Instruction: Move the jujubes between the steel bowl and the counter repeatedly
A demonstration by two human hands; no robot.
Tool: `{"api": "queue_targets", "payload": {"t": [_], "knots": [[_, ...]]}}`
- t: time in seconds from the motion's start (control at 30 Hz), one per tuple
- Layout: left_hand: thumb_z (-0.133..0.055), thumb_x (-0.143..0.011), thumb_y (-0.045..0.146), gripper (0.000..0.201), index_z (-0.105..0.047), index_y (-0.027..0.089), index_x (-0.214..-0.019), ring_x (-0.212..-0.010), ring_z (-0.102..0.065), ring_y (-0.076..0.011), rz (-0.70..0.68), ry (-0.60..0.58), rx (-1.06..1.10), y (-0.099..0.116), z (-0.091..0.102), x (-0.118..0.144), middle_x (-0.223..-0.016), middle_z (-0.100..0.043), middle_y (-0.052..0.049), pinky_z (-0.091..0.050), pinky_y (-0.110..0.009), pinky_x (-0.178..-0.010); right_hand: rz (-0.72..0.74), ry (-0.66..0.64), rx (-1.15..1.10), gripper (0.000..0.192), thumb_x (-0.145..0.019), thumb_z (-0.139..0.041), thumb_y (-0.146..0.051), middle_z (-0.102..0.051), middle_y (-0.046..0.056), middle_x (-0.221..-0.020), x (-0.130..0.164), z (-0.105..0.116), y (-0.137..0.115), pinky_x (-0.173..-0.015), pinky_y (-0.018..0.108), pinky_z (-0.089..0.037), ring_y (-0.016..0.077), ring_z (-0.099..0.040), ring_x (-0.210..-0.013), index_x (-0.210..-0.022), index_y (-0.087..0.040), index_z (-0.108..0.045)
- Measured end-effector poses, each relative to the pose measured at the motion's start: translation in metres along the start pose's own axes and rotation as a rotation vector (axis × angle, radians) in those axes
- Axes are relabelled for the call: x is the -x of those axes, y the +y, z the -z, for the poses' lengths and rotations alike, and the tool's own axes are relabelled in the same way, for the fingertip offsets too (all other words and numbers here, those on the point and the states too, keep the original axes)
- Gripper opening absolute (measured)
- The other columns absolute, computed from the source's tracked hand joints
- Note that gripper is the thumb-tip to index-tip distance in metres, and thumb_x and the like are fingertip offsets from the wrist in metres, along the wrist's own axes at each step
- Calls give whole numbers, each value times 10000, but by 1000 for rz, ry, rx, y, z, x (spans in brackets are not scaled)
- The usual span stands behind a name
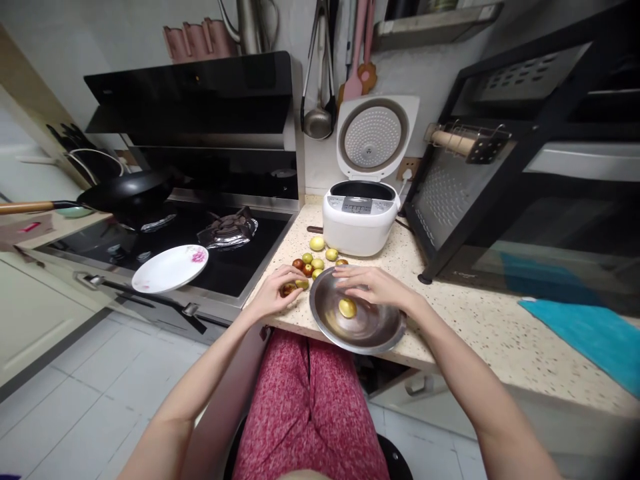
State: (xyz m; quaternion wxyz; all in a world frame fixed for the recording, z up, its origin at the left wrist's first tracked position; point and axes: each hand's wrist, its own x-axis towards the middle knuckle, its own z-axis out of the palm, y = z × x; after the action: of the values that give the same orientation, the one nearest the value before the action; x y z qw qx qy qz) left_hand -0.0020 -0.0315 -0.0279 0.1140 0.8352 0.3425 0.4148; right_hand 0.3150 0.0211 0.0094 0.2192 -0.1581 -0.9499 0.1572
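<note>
At the near edge of the speckled counter point(480, 321), a metal bowl point(373, 333) holding one yellowish fruit point(347, 307) is set just beside some loose fruits point(317, 264), presumably to keep both within easy reach. The left hand point(273, 292) is curled close around those, though whether any is grasped cannot be told; the right hand point(374, 287) is held over the bowl, fingers parted, nothing seen gripped. Behind, an open rice cooker point(357, 230) is stood near the stove point(230, 270).

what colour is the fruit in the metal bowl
Golden yellow; the fruit in the metal bowl shows best in the head view.
</note>
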Motion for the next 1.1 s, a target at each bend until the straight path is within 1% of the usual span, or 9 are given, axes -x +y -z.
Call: {"api": "queue_targets", "payload": {"t": [0.23,0.4,0.5,0.67,0.77,0.8,0.9,0.93,1.1], "knots": [[-617,-941,243,225,-711,218,-1143,-1061,-679,-233,-75,-48,-232,1,-2,7,-1164,-689,-105,-570,-360,-910,-56,19,-76,282,-1028,-614,-308,-693,89,-1393,18,1,3,-1162,480,-499,263,-615,-1363,-1266,-245,-751],[-605,-914,182,195,-713,201,-1075,-972,-699,-216,-124,-1,-351,-2,5,15,-1094,-730,-82,-567,-341,-841,-54,20,-135,282,-990,-667,-316,-704,70,-1377,15,-2,-1,-1160,467,-504,271,-617,-1360,-1250,-266,-764],[-618,-920,182,206,-723,202,-1096,-930,-717,-203,-174,-26,-365,-5,10,19,-1059,-760,-73,-575,-320,-795,-59,1,-165,292,-981,-677,-310,-703,62,-1380,14,-2,-4,-1160,455,-506,265,-621,-1355,-1258,-273,-761],[-674,-963,230,167,-751,211,-1110,-962,-744,-195,-197,-58,-272,-10,11,18,-1075,-773,-84,-606,-313,-826,-72,-27,-174,306,-975,-686,-327,-685,48,-1406,13,-2,-6,-1172,462,-495,265,-621,-1355,-1273,-295,-753],[-709,-959,229,173,-759,208,-1123,-962,-751,-193,-223,-17,-190,-11,9,18,-1061,-778,-87,-616,-313,-842,-72,-48,-155,310,-979,-676,-313,-672,72,-1420,13,-2,-6,-1178,472,-485,272,-612,-1366,-1277,-275,-752],[-723,-951,222,189,-760,209,-1136,-968,-751,-194,-222,41,-155,-10,8,17,-1060,-779,-87,-619,-316,-853,-71,-54,-153,310,-981,-673,-312,-669,75,-1423,12,-2,-6,-1176,473,-486,274,-611,-1367,-1279,-274,-752],[-761,-922,196,253,-758,222,-1174,-1019,-747,-201,-181,294,-19,2,1,14,-1097,-774,-90,-616,-342,-922,-68,-61,-157,309,-989,-664,-313,-668,61,-1426,12,-1,-7,-1168,468,-494,270,-609,-1370,-1286,-294,-746],[-773,-913,195,272,-757,225,-1182,-1034,-745,-203,-174,349,25,8,-3,11,-1113,-772,-92,-614,-351,-941,-68,-65,-156,307,-989,-663,-311,-671,58,-1422,11,0,-7,-1166,466,-496,268,-612,-1367,-1284,-297,-747],[-774,-915,209,254,-766,213,-1169,-1062,-744,-216,-220,276,169,30,-28,-9,-1137,-772,-111,-621,-379,-943,-101,-88,-132,304,-977,-671,-297,-707,74,-1371,10,1,-10,-1150,461,-512,264,-652,-1317,-1267,-272,-756]]}}
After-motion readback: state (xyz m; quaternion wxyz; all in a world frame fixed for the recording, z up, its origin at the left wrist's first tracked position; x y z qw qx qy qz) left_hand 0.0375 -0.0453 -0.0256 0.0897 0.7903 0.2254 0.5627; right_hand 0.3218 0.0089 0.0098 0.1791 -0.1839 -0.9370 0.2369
